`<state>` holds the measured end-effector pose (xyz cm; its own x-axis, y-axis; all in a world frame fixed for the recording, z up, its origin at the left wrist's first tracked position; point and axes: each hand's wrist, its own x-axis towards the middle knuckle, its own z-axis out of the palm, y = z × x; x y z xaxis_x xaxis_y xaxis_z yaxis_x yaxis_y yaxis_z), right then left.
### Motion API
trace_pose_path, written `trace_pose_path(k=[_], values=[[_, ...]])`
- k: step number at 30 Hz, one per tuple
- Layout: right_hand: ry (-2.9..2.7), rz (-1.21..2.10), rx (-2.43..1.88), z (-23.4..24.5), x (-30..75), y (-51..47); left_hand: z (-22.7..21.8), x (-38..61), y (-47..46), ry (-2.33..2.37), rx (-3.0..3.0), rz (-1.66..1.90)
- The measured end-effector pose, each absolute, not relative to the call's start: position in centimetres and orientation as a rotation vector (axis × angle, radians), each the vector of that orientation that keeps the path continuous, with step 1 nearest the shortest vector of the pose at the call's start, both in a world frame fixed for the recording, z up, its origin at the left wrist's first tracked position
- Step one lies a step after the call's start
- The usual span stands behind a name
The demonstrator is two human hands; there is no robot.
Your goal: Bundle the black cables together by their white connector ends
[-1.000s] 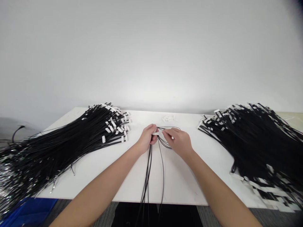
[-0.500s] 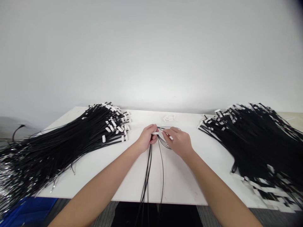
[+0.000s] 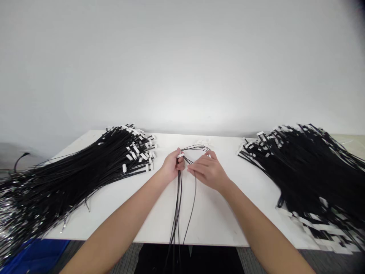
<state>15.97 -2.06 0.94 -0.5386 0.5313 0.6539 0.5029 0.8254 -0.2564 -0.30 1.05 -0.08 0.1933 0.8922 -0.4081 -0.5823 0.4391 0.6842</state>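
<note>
A few thin black cables (image 3: 178, 198) run from the table's front edge up to my hands at the middle of the white table (image 3: 211, 217). My left hand (image 3: 172, 165) is closed round their upper part, with a small white tag (image 3: 180, 155) showing at its fingertips. The cable ends loop over (image 3: 196, 147) towards my right hand (image 3: 207, 170), whose fingers are stretched out and partly spread, touching the loops. Whether the right hand grips a cable is not clear.
A large heap of black cables with white tags (image 3: 85, 167) covers the table's left side and spills over its edge. A second big heap (image 3: 308, 167) fills the right side. A few loose white tags (image 3: 203, 142) lie behind my hands. A blue bin (image 3: 34, 257) stands lower left.
Both hands have shifted slightly left and back. My right hand has loosened from a pinch on the white tag to stretched fingers, and the cable loops now arch higher behind the hands.
</note>
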Motion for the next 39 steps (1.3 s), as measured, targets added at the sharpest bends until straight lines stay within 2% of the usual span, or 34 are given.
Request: trace_pose_path(k=[5,9,14,19,23,29,39], values=[[-1.28,0.697,-0.998,2.0,17.4,-0.7,-0.1,-0.2,0.9,0.889,0.5,1.071],[-0.713,0.819,-1.027,2.9,19.4,0.7,-0.3,-0.2,0.9,0.877,0.551,1.048],[-0.403,0.925,-0.812,3.7,21.3,1.4,-0.6,-0.3,0.8,0.872,0.608,1.052],[-0.482,1.06,-0.794,4.2,21.0,0.9,-0.6,-0.2,0.6,0.868,0.682,1.061],[-0.875,1.141,-0.999,3.9,19.2,-0.4,-0.6,-0.1,0.6,0.874,0.7,1.062],[-1.487,0.92,-1.284,3.3,16.6,-2.3,-0.7,-0.2,0.8,0.863,0.69,1.077],[-1.539,0.904,-1.341,2.7,16.4,-2.3,-0.4,-0.1,0.6,0.861,0.667,1.095]])
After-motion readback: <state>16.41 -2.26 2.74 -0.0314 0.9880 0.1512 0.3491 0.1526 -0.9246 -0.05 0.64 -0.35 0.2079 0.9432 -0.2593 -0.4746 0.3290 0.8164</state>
